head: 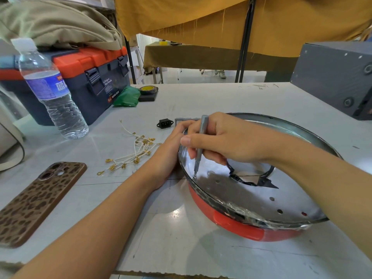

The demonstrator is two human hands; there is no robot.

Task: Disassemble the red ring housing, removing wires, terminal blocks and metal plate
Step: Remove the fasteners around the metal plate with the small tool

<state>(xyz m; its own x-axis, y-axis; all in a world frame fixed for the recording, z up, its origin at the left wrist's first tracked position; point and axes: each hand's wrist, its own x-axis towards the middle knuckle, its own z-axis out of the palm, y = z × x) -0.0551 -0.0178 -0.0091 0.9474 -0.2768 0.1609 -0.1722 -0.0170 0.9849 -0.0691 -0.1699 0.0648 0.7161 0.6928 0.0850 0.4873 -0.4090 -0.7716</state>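
Note:
The red ring housing (241, 226) lies on the table at the right, with a shiny metal plate (251, 198) inside it, pierced by small holes. My right hand (217, 139) grips a thin grey screwdriver (201, 141) upright, its tip set on a screw (194, 176) at the plate's left side. Against the housing's left rim rests my left hand (171, 150), its fingertips hidden behind the right hand. White wires with gold terminals (134, 154) lie loose on the table left of the housing. A black socket (165, 123) and a grey terminal block (181, 121) sit behind.
A water bottle (50, 91) and a blue-and-orange toolbox (90, 77) stand at the back left. A phone in a leopard case (38, 202) lies at the front left. Tape roll (148, 90) and green bag (126, 96) sit mid-back; a grey box (338, 75) at the right.

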